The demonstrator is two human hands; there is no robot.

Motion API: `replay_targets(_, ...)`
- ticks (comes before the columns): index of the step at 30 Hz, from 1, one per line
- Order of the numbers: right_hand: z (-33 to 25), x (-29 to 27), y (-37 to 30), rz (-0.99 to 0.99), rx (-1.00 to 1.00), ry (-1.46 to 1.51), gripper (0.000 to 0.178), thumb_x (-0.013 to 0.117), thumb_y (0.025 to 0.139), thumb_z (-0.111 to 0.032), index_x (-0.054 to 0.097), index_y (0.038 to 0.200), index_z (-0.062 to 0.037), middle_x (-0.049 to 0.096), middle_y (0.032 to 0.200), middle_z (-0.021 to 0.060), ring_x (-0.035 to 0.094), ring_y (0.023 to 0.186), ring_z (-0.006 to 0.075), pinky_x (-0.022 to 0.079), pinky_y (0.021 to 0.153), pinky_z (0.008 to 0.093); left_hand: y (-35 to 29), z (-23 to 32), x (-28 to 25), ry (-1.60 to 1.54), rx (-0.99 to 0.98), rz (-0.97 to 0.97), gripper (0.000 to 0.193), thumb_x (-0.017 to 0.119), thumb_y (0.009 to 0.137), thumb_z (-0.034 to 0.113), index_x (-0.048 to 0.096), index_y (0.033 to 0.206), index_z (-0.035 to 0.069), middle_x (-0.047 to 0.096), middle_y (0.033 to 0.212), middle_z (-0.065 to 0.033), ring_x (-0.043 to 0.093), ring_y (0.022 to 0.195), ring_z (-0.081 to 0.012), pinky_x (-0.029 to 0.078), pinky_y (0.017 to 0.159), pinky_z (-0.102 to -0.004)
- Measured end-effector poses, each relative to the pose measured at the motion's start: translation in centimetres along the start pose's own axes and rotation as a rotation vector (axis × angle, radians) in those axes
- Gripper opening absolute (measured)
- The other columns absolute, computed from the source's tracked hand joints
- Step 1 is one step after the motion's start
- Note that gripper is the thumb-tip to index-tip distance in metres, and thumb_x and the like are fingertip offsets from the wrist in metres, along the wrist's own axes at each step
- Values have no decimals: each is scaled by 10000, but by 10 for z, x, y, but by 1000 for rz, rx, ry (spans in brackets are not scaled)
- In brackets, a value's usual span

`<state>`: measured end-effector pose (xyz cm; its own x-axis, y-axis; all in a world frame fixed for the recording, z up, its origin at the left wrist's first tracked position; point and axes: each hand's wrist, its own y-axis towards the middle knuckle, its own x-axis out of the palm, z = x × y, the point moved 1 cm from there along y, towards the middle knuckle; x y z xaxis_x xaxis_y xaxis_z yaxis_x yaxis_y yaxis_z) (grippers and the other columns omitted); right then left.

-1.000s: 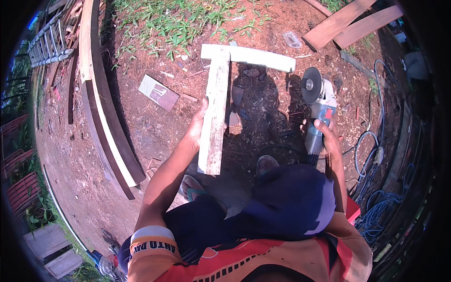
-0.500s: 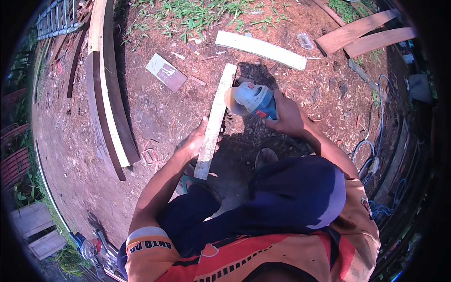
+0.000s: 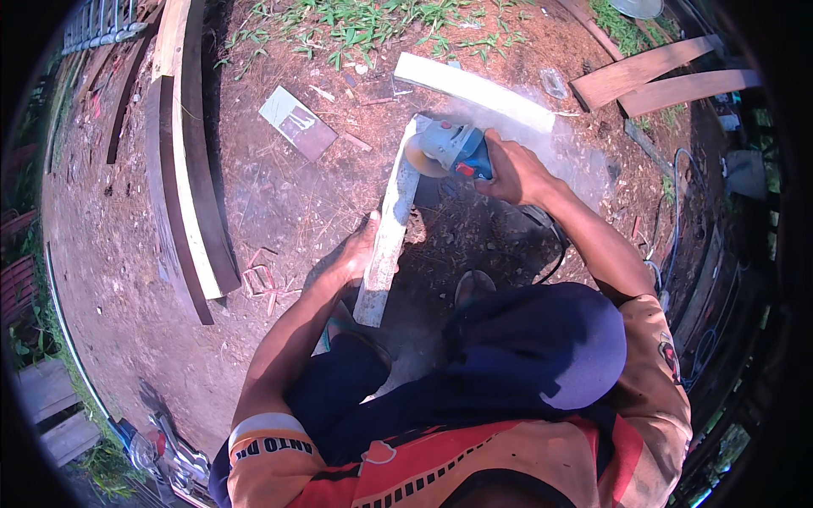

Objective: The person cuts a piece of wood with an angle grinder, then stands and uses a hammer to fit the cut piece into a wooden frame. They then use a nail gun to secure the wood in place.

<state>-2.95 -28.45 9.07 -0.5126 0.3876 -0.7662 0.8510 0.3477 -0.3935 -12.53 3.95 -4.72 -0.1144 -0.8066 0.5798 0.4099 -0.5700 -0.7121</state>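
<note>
A pale wooden board [image 3: 395,222], long and narrow, stands tilted in front of me with its near end by my left foot. My left hand [image 3: 359,251] is closed around its lower half, the fingertips showing at the far side. In my right hand [image 3: 515,169] is a blue and grey angle grinder [image 3: 457,150], gripped by its body. The grinder's round disc lies against the face of the board near its upper end. Whitish dust hangs to the right of the tool, and a dark cord runs back from it past my right knee.
Beyond the board lies a white-faced plank [image 3: 474,90]. A short two-tone offcut [image 3: 297,124] rests on the dirt to its left. Long timbers [image 3: 188,169] stretch along the left, brown planks [image 3: 648,72] cross at the far right, and a blue cable [image 3: 677,216] loops on the right.
The grinder has moved up and left onto the board's upper face. The board's face has turned somewhat, and a dust cloud has appeared to the right. My left hand keeps its grip.
</note>
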Motion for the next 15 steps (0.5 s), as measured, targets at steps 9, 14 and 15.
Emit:
replay_targets(9,2,-2,12,30,118,-45,610,767,761,-236,413,1163,57,647,960,323,628,978,500,497,804,513,-1,5,2,11,-25,-25,831,493,855,771,584,1262,52,650,870,-118,674,679,-266,604,597,-438)
replay_targets(14,-16,14,-30,-4,8,37,647,785,753,-259,409,1186,43,645,954,323,626,981,501,505,822,514,-1,-4,1,64,-19,73,828,474,869,769,586,1267,52,663,890,-127,677,682,-263,604,603,-443)
replay_targets(15,-11,15,-28,37,21,38,646,787,753,-257,410,1183,44,645,952,323,626,981,502,506,825,513,4,-6,-4,38,0,38,828,470,872,769,586,1269,52,666,900,-129,677,681,-261,604,606,-443)
